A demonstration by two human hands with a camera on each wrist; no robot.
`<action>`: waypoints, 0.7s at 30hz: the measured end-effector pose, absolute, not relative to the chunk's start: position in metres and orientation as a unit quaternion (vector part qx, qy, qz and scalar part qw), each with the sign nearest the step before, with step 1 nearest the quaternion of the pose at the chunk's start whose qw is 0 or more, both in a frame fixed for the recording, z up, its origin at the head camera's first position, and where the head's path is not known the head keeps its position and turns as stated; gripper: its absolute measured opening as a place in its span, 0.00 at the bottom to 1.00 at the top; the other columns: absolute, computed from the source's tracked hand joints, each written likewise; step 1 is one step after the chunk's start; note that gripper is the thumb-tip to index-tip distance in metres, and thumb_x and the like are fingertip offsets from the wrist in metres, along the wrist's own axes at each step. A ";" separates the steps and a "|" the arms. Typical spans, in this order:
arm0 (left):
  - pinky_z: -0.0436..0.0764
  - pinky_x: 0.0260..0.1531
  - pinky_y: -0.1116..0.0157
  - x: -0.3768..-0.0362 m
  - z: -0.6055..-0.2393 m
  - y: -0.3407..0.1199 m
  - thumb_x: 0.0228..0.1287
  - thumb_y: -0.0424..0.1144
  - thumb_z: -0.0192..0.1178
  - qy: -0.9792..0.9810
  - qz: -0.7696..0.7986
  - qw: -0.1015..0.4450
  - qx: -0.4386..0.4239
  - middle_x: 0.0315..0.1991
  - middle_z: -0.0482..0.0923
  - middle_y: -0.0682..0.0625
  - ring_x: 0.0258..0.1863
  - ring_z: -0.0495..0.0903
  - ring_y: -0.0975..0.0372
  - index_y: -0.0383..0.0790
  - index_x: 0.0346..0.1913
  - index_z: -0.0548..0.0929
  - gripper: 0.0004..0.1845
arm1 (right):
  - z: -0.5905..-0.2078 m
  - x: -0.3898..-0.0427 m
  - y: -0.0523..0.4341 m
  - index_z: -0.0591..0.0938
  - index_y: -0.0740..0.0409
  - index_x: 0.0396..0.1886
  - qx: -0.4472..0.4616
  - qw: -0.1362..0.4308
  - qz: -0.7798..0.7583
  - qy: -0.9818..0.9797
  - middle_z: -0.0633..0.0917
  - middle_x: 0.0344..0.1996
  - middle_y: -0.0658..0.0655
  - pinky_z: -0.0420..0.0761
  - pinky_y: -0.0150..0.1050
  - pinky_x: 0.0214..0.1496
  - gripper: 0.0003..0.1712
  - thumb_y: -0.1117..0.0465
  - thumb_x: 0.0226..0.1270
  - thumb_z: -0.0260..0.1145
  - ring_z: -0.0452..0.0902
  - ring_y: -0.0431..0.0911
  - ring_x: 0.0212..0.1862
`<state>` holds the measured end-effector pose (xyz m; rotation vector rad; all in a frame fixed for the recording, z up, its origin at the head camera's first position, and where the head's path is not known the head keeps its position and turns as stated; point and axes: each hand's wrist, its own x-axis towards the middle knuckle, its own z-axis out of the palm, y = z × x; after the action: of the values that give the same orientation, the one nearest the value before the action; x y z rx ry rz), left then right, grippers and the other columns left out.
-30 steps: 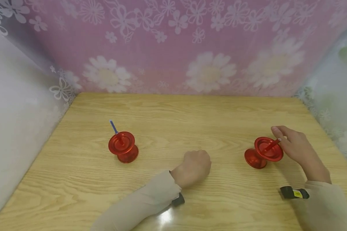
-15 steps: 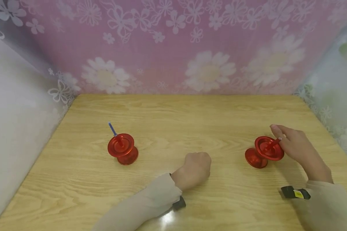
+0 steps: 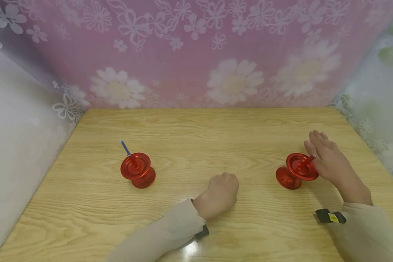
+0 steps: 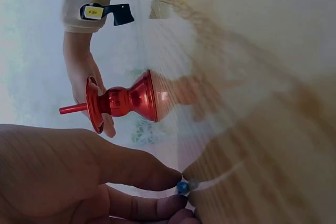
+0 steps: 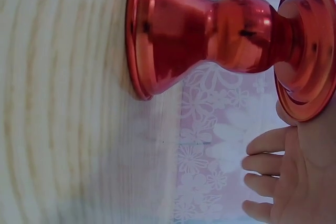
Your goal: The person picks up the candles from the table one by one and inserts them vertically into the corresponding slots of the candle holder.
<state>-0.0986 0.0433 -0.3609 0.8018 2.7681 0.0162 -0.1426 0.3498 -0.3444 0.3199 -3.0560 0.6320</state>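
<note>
While the left hand (image 3: 217, 196) pinches a small blue piece (image 4: 182, 188) between thumb and finger, we find the red candlestick (image 4: 117, 102) just beside the relaxed right hand (image 3: 332, 163), contact unclear. We judge it stiff, light and slippery, best held at its narrow waist (image 5: 211, 31).

On the pale wood-grain tabletop (image 3: 196, 140), a red metallic pedestal (image 3: 142, 173) bearing a slim blue stick (image 3: 125, 147) stands centre-left, its red metallic twin (image 3: 294, 169) centre-right, the left hand (image 3: 218, 196) between, the right hand (image 3: 332, 165) rightmost.
</note>
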 end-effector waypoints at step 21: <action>0.76 0.20 0.73 -0.099 -0.362 0.045 0.64 0.35 0.62 0.936 -0.031 0.063 0.345 0.28 0.75 0.51 0.26 0.72 0.66 0.39 0.37 0.82 0.03 | -0.345 -0.141 0.349 0.41 0.75 0.73 0.111 0.008 0.147 -0.983 0.40 0.72 0.77 0.29 0.63 0.70 0.34 0.54 0.80 0.32 0.27 0.66 0.74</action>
<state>-0.0985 0.0453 -0.3621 1.0441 2.8283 -0.0937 -0.1414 0.3491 -0.3451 0.3459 -3.0719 0.4601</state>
